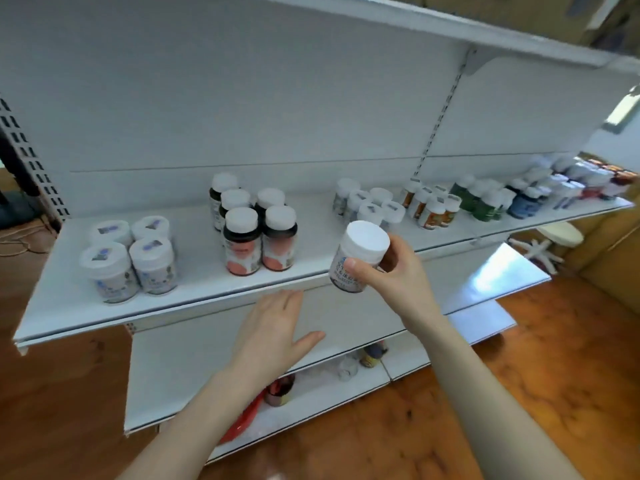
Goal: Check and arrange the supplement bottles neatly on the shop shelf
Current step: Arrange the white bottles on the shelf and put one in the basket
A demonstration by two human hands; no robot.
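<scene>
Left hand [273, 327] flat, fingers straight and spread, palm down, hovering just below the shelf [194, 292] front edge, holding nothing. Right hand [391, 271] grips a white-capped bottle [360, 254], tilted, just in front of the shelf lip. Bare shelf room lies between bottle groups. Bottle label blurred, dark text.

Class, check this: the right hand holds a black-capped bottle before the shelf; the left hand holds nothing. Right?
No. The head view shows the right hand holding a white-capped bottle before the shelf; the left hand holds nothing.
</scene>
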